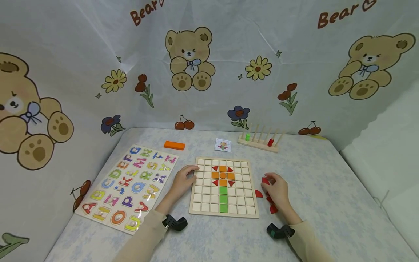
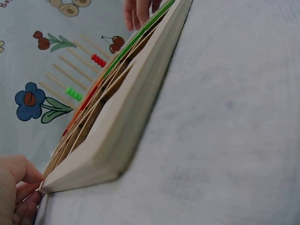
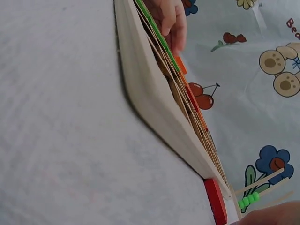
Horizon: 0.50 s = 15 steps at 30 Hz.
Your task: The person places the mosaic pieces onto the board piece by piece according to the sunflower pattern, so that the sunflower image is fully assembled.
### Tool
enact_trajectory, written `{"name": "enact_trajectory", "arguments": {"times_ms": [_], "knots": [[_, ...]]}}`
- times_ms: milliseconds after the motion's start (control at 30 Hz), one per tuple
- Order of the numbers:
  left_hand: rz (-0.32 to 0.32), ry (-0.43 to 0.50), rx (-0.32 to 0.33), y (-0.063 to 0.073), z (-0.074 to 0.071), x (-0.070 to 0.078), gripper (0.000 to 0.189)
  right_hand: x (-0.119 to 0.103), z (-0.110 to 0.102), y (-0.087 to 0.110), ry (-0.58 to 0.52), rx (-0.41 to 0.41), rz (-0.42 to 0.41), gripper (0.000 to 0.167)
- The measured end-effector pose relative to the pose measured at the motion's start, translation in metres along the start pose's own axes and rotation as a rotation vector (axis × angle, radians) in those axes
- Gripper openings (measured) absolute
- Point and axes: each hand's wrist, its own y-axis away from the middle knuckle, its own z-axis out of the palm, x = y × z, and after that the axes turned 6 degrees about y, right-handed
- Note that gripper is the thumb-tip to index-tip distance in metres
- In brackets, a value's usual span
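Clerk: Entry one, left hand (image 1: 183, 182)?
Keeper: Relaxed, fingers gently bent, tips touching the left rim of a square wooden grid board (image 1: 206, 198), towards its far corner.

Clerk: Entry two, right hand (image 1: 276, 189)?
Keeper: Nearly closed. Thumb and fingertips pinch a red piece (image 1: 265, 180), right of the grid board. Whether it is off the cloth, cannot tell.

Clerk: Loose stock?
Keeper: One red quarter-round (image 1: 259, 194), just beside the right rim; other red pieces (image 1: 273, 209) near the right hand, partly covered by it.

Clerk: Set in the grid?
Keeper: Orange squares (image 1: 223, 169), four, around an orange disc (image 1: 223, 175); red triangles (image 1: 215, 182), four, at the corners; green squares (image 1: 223, 199), three, in one column to the nearest row.

Clerk: Edges and room?
Keeper: Left: narrow gap, filled by the left hand, then a letter board (image 1: 127, 190). Far side: orange block (image 1: 174, 145), picture card (image 1: 223, 145), peg rack (image 1: 258, 145), all apart from the rim. Right: beyond the right hand, a broad stretch of mottled tabletop (image 1: 327, 200).
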Motion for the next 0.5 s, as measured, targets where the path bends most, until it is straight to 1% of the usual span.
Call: {"name": "enact_trajectory", "arguments": {"times_ms": [167, 267, 333, 400, 500], "knots": [[0.003, 0.004, -0.001, 0.0, -0.001, 0.0, 0.034, 0.0, 0.002, -0.002, -0.038, -0.028, -0.011, 0.033], [0.0, 0.007, -0.003, 0.0, -0.001, -0.001, 0.034, -0.005, 0.001, -0.001, -0.076, -0.066, -0.046, 0.035], [-0.005, 0.009, -0.004, 0.0, -0.001, -0.002, 0.034, -0.012, 0.0, 0.002, -0.104, -0.093, -0.09, 0.036], [-0.004, 0.009, -0.003, -0.001, -0.001, -0.002, 0.034, -0.021, 0.001, 0.007, -0.153, -0.127, -0.152, 0.035], [0.0, 0.01, -0.003, -0.001, 0.0, -0.001, 0.035, -0.034, 0.006, 0.016, -0.217, -0.221, -0.272, 0.035]]}}
